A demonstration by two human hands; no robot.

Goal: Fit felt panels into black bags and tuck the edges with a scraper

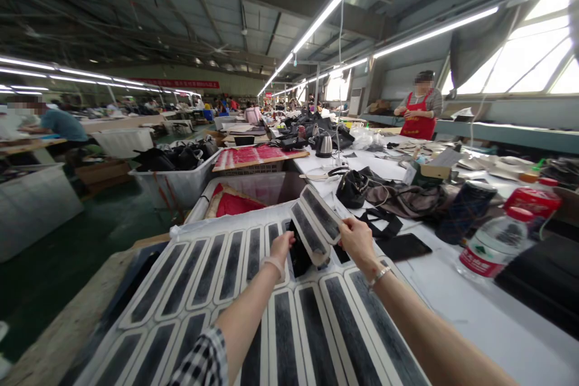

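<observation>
Rows of long pale-edged panels with dark centres (196,274) lie side by side on a sheet in front of me. My right hand (357,241) pinches the lower end of a lifted panel (320,214), which tilts up beside another raised panel (307,232). Dark gaps show beneath and beside the two. To their left, my left hand (283,247) is closed at the edge of a dark opening in the layout; what its fingers hold, if anything, is too small to make out.
On the right of the white table (452,307) are a phone (404,246), a water bottle (493,247) and a dark cylinder (465,211). Bins (176,184) stand ahead on the left. A person in a red apron (418,114) is beyond the table.
</observation>
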